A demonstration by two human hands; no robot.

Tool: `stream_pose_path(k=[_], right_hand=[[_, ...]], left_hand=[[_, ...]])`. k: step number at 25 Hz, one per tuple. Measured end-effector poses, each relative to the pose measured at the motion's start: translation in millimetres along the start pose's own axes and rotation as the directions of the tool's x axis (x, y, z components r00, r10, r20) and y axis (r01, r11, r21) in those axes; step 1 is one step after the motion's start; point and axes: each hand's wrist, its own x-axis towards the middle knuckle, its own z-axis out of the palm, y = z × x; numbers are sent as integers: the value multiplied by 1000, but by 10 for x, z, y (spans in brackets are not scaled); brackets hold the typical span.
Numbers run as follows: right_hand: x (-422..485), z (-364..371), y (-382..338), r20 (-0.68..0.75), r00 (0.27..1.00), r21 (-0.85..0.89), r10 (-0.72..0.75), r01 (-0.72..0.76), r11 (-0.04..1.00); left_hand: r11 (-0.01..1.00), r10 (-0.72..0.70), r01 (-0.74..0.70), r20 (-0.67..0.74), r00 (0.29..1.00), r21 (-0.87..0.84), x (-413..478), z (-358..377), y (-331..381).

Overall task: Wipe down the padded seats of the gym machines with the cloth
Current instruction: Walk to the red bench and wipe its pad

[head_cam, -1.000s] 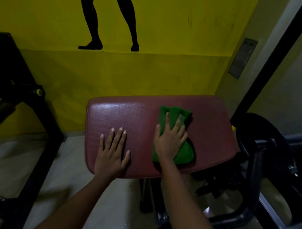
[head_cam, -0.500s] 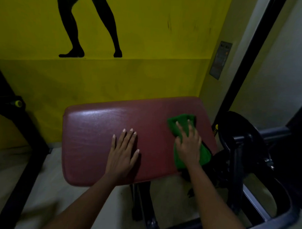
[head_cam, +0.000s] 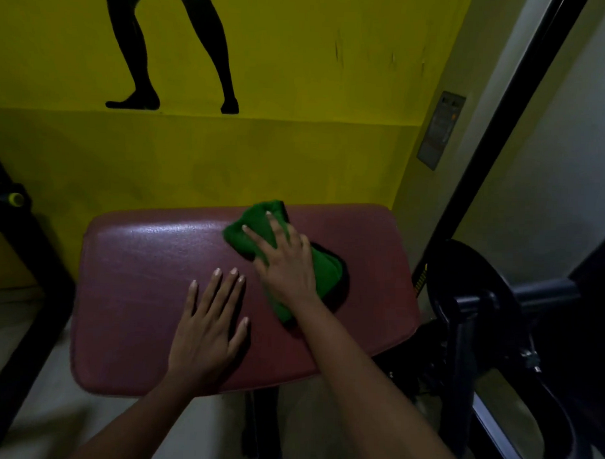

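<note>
Yellow painted wall (head_cam: 262,152) stood beyond both hands. Maroon padded seat (head_cam: 148,292), glossy grained vinyl with rounded corners, lay under them. Folded green cloth (head_cam: 327,275) lay beneath the right hand (head_cam: 286,266), fingers flat, pressing. Left hand (head_cam: 208,332) rested flat just beside.

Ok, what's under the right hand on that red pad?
The folded green cloth lies under the right hand, whose fingers spread flat on it. It rests on the padded seat; the patch of pad beneath the cloth is covered.
</note>
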Motion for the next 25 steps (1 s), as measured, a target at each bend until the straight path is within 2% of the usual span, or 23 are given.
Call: stream_pose_path(k=[3,5,8,10,11,13,15,16,17,20,22,24,25], right_hand=[[104,-130,419,-11,994,41,110,-110,993],[45,-232,770,-56,962,48,266,-263,964],[-320,-296,1065,-116,838,78,534,-528,846],[-577,-166,827,-133,754,108,643,-634,766],[-703,-99,596,-155,751,109,642,-632,767],[-959,39,203,-180,833,68,524,-520,851],[-1144,55,274,-127,934,35,334,-333,942],[-1170,42,464,-118,958,30,263,-261,965],[-1172,17,682,-122,961,11,247,-247,969],[-1024,-143,1286,-171,893,-7,417,-424,906],[-817,-245,1510,-137,857,20,496,-499,867],[-563,-256,1506,-134,871,13,473,-475,880],[-429,-229,1403,-154,897,1,414,-419,908]], left_hand=[[1000,3,-3,-7,1000,-10,4,-31,0],[1000,-8,8,14,1000,-4,3,-33,14],[1000,-31,31,65,997,3,-3,-63,41],[999,-40,39,93,995,13,11,-79,44],[999,-43,42,107,993,8,-2,-77,65],[999,-26,28,107,994,-20,-31,-49,157],[998,45,-39,111,993,-53,60,0,329],[995,80,-73,104,991,-67,165,21,425],[991,119,-112,94,988,-74,303,41,507],[972,235,-232,99,967,-32,697,92,717],[971,236,-237,98,967,-3,778,122,785],[974,226,-227,75,971,9,744,153,815],[973,229,-230,66,971,10,732,168,817]])
